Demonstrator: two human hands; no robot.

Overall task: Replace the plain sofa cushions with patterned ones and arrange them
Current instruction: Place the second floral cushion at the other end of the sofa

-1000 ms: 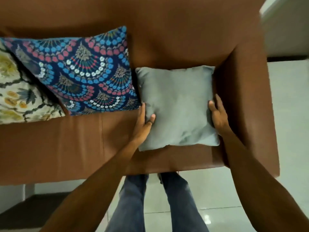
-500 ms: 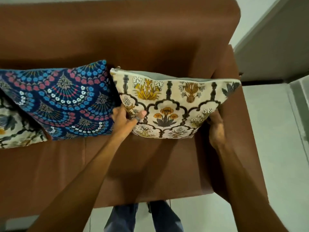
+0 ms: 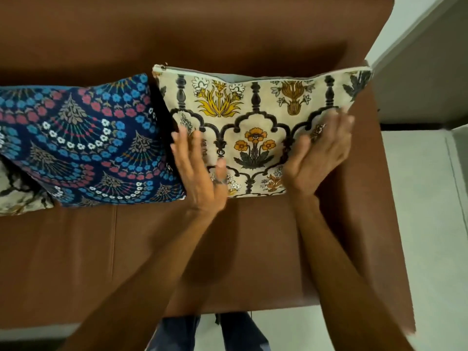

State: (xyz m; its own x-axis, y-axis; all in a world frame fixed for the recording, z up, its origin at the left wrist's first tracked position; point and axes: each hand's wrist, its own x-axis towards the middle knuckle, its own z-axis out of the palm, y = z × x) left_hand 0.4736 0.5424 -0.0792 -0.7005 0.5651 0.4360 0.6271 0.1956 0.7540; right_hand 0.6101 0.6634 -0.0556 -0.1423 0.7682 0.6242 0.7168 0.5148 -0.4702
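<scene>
A cream cushion with yellow and orange flowers (image 3: 255, 115) leans upright against the brown sofa's backrest (image 3: 202, 34), at the right end by the armrest (image 3: 364, 198); a strip of grey shows along its top edge. My left hand (image 3: 200, 168) lies flat with fingers spread on its lower left part. My right hand (image 3: 319, 153), blurred, rests with fingers spread on its lower right part. A dark blue cushion with fan patterns (image 3: 83, 143) leans beside it on the left. Another cream patterned cushion (image 3: 17, 196) peeks in at the far left.
The brown seat (image 3: 101, 262) stretches in front of the cushions. Pale floor tiles (image 3: 430, 224) lie to the right of the armrest, with a grey wall or door panel (image 3: 425, 79) above them. My jeans-clad legs (image 3: 207, 335) stand at the sofa's front edge.
The grey cushion lying flat was turned upright to show its floral side against the backrest. Both hands have left its edges and now lie flat on its front.
</scene>
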